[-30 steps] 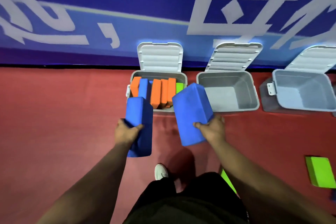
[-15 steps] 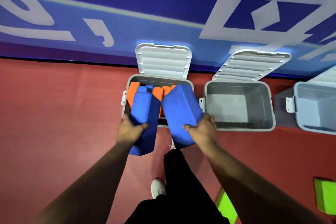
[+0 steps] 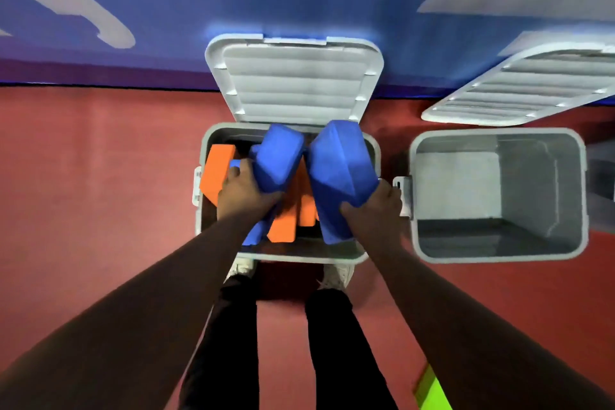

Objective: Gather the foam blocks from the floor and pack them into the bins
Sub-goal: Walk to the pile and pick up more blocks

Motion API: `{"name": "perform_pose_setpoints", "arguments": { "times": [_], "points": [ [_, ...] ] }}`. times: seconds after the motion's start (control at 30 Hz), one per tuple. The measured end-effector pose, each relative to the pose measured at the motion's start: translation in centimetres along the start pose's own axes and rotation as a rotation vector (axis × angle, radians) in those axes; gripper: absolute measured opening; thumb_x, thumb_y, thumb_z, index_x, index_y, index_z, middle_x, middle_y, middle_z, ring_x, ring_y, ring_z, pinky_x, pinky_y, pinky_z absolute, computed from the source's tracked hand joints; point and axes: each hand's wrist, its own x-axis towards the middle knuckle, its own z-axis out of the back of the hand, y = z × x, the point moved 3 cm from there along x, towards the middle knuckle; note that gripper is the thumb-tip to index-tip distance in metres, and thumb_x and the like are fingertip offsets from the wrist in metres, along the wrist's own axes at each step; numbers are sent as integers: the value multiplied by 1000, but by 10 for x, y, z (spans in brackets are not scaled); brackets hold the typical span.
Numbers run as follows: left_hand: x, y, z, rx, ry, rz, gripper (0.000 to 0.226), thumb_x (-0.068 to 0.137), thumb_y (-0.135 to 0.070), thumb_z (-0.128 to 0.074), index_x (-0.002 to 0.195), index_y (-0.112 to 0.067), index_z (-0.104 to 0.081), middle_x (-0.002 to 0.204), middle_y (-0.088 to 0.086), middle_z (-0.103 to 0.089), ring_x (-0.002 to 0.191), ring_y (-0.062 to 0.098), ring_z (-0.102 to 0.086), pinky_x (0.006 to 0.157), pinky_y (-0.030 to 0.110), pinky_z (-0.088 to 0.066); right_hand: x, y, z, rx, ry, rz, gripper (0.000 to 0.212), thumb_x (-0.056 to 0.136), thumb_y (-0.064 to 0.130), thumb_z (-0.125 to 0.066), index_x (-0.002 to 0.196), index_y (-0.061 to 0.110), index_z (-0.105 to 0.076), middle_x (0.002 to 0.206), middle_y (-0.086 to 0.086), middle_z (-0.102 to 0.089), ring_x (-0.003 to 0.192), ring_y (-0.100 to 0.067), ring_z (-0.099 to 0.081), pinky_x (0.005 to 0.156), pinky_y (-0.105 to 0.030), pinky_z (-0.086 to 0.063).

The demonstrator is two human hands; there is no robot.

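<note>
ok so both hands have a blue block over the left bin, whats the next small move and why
Probably lower the right hand's blue block on end into the gap along the bin's right wall. Orange blocks already fill the middle, and that side looks free.

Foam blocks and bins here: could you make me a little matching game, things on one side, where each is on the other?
Things:
1. blue block in left hand
2. orange block
3. right-hand bin
4. green block

Places or states:
A. lying on the red floor, bottom edge of view
B. open, nothing inside
C. held over the left bin
D. standing inside the left bin

Pairs: 1-C, 2-D, 3-B, 4-A
</note>
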Motion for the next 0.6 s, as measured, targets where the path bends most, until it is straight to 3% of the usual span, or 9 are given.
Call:
{"name": "perform_pose_setpoints", "arguments": {
  "times": [0.1,0.2,0.33,0.47,0.6],
  "points": [
    [38,3,-19,176,-75,-177,88,66,-51,-80,137,-17,-41,129,14,-47,118,37,-45,93,46,-40,25,-2,-37,-21,-61,65,76,64,28,-77,127,-1,-43,122,-17,-46,114,-37,-46,93,-45,-41],
    [65,8,-32,295,-118,-302,90,70,-61,-73,141,-21,-37,131,14,-44,120,38,-41,97,48,-38,40,-7,-72,-28,-74,94,76,66,37,-79,123,0,-44,118,-15,-47,109,-35,-50,88,-43,-45],
    [85,4,-42,420,-182,-412,87,74,-67,-64,140,-16,-37,124,18,-45,114,37,-43,92,48,-39,42,-5,-119,106,10,60,78,69,40,-82,120,-3,-41,120,-16,-42,101,-36,-52,76,-42,-46],
    [97,9,-33,341,-114,-400,88,76,-70,-61,142,-17,-35,125,19,-44,116,38,-42,94,50,-40,41,5,-136,210,-27,24,82,74,34,-79,131,-6,-35,127,-18,-40,113,-38,-48,89,-43,-45],
    [97,12,-29,141,77,-391,87,77,-59,-49,151,-21,-24,132,15,-37,125,35,-35,105,47,-34,34,3,-130,272,-39,18,83,77,45,-74,135,-1,-37,129,-15,-46,115,-32,-49,92,-41,-44]
  ]
}}
